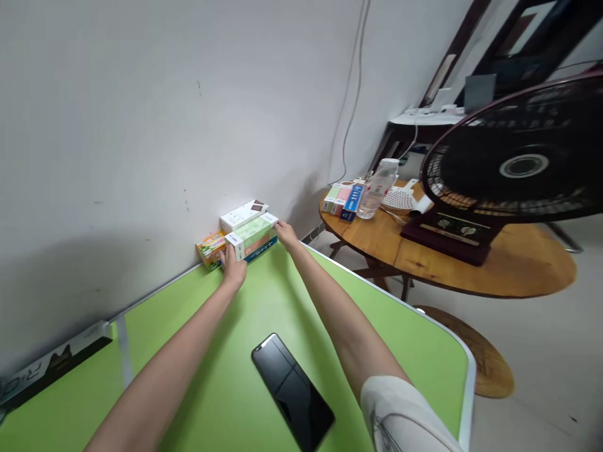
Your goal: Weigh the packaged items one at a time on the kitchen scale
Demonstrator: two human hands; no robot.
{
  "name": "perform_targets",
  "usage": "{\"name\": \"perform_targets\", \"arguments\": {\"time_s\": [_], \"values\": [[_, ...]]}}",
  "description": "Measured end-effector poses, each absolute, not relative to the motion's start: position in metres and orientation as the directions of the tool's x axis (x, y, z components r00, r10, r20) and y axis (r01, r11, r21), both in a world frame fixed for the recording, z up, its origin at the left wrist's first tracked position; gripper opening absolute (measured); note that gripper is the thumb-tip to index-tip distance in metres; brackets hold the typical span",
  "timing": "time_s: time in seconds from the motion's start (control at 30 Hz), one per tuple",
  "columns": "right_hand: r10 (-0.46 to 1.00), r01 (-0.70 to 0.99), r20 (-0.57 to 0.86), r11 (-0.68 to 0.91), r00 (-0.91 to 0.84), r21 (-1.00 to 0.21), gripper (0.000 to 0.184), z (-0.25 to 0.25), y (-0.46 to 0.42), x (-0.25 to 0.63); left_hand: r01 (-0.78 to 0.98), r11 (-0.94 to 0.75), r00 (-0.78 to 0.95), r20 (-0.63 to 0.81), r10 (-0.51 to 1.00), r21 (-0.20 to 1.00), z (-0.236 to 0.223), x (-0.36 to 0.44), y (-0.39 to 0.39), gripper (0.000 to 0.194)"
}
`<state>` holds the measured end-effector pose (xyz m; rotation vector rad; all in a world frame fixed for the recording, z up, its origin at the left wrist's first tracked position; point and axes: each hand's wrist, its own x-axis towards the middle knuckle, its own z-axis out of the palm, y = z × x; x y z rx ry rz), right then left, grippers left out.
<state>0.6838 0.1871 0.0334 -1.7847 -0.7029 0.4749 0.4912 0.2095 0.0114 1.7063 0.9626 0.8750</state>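
Note:
Against the wall, on a green table [249, 307], stands a small stack of long cartons. The top carton is light green and white [252, 231]; a pinkish side shows beneath it and a blue carton [260, 249] lies at the bottom. My left hand [232, 267] grips the stack's left end, and my right hand [286, 235] grips its right end, fingertips partly hidden. An orange and yellow box [210, 246] sits left of the stack, close to my left fingers. Behind the stack is a white box [242, 215] with a dark brown corner.
A black phone [294, 392] lies between my forearms. At the left edge is a long black-and-white box [56, 363]. To the right, a wooden table [527, 260] bears similar cartons [343, 199], a clear bottle [377, 188] and a large fan [522, 166].

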Motion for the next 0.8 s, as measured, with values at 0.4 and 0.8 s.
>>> {"name": "perform_targets", "arguments": {"time_s": [0.4,0.8], "values": [[0.853,0.446,0.295,0.083,0.431,-0.891,0.049,-0.002,0.127,0.534,0.231,-0.066,0.166,0.027,0.986,0.971,-0.003,0.303,0.110,0.065],[0.908,0.565,0.228,0.400,-0.351,-0.722,0.052,-0.005,0.170,0.267,0.033,0.163,-0.309,-0.145,0.940,0.986,-0.026,0.065,0.106,0.037]]}}
